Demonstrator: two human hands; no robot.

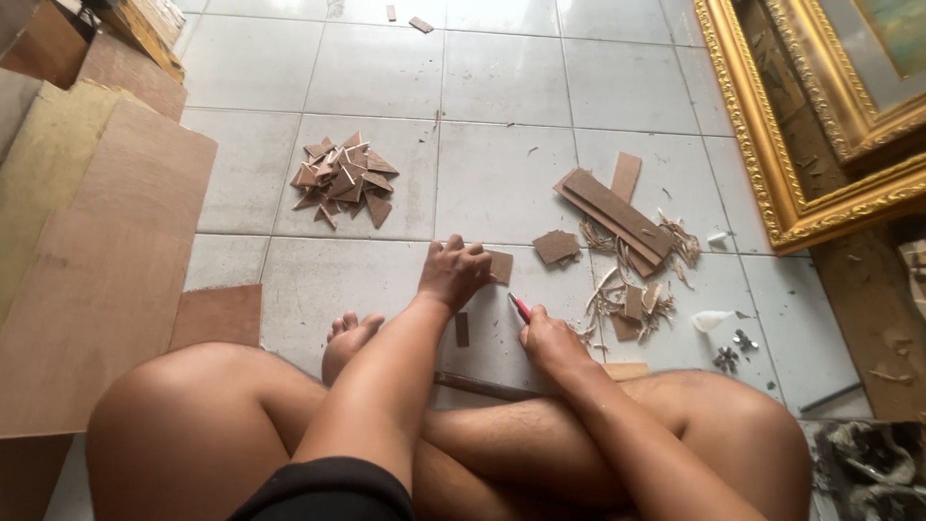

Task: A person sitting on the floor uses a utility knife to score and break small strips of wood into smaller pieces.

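My left hand [453, 273] presses down on a small brown board piece [500, 265] lying on the white tiled floor [502, 183]. My right hand [550, 340] grips a red-handled cutter [519, 307], its tip pointing toward that piece. A narrow brown strip [462, 329] lies on the tile between my hands. I sit cross-legged, knees and a bare foot [349, 338] in the lower frame.
A pile of small cut brown triangles [342, 179] sits ahead left. Longer board strips [614, 207], another small piece [557, 246] and shavings [627, 294] lie ahead right. Plywood sheets [106, 260] cover the left; gilded picture frames [786, 145] lean at right.
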